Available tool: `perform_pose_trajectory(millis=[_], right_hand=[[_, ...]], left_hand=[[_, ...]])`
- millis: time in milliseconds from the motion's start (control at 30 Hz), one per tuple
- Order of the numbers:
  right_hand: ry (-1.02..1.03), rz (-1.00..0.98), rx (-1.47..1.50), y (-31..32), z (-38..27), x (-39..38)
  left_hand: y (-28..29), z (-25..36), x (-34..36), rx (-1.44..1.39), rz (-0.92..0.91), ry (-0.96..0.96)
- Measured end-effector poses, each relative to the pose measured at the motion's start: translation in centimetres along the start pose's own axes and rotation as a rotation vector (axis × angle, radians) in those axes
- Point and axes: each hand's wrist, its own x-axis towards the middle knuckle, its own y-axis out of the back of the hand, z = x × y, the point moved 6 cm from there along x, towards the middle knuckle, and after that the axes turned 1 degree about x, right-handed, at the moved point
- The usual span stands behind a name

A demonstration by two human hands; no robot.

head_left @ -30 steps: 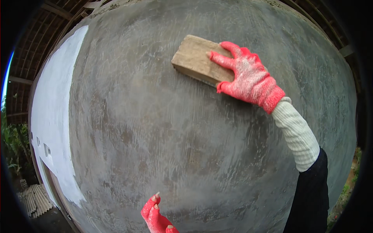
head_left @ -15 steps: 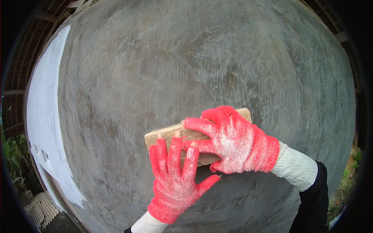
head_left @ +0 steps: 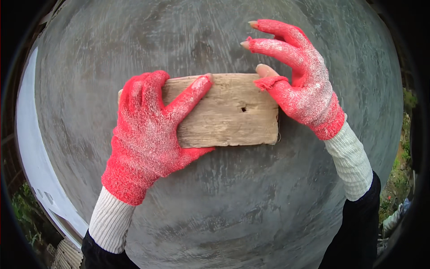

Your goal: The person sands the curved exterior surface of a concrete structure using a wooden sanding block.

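My left hand (head_left: 145,130), in a pinkish-red dusty glove, is closed on a weathered wooden block (head_left: 228,119) lying against the grey plastered wall (head_left: 215,193). Its index finger rests across the block's top part and its thumb runs along the lower edge. My right hand (head_left: 300,85), gloved alike with bare fingertips showing, is open at the block's upper right, fingers spread and loosely bent above it; its thumb is at the top right corner, and whether it touches cannot be told. Both wrists have white knitted sleeves over black ones.
A white painted strip (head_left: 33,143) runs down the wall's left side. Greenery (head_left: 24,206) and a corrugated sheet (head_left: 67,253) show at the lower left. Grass and rubble (head_left: 394,188) lie beyond the right edge, and dark roofing shows at the rim.
Since half a second ago, the block has moved higher and lies more level. My left hand has risen and closed on it; my right hand has lifted from it, up and rightward, and opened.
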Motion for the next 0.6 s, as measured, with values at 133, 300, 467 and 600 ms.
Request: perform_pose_trajectory(millis=[133,300,467,600], right_hand=[[-0.238,0.131,0.065,4.0,4.9,-4.6],[-0.422,0.279,0.042,7.8,9.5,-10.3],[-0.526,0.424,0.069,9.3,12.8,-14.8],[-0.365,0.474,-0.119,8.6,10.0,-12.4]], left_hand=[[1.6,-9.0,6.9,0.114,0.271,0.266],[1.6,-4.7,7.9,0.049,0.241,0.402],[-2.7,15.2,-3.2,-0.256,-0.026,-0.053],[-4.6,26.3,-14.0,-0.129,-0.008,-0.493]])
